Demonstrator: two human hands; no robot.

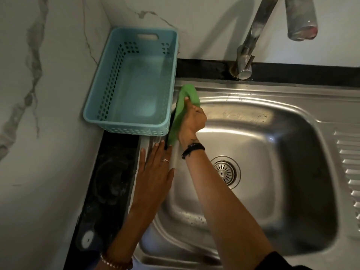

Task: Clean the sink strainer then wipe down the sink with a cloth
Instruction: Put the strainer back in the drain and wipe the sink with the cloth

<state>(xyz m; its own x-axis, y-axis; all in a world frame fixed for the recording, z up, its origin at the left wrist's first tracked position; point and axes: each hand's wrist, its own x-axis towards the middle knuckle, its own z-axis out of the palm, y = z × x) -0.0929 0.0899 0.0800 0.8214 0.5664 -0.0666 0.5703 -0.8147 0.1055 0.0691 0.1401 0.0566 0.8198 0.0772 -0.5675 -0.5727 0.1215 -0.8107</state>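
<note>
My right hand (191, 121) grips a green cloth (182, 108) and presses it against the far left corner of the stainless steel sink (272, 121), on its rim. The cloth hangs down under the hand along the left rim. My left hand (155, 172) lies flat, fingers spread, on the sink's left rim and holds nothing. The round metal strainer (226, 171) sits in the drain at the bottom of the basin, partly behind my right forearm.
A light blue plastic basket (109, 106) stands on the black counter (115, 172) just left of the sink, touching its corner. A steel faucet (251, 36) rises behind the basin, its spout overhead. A ribbed drainboard (348, 172) lies at the right.
</note>
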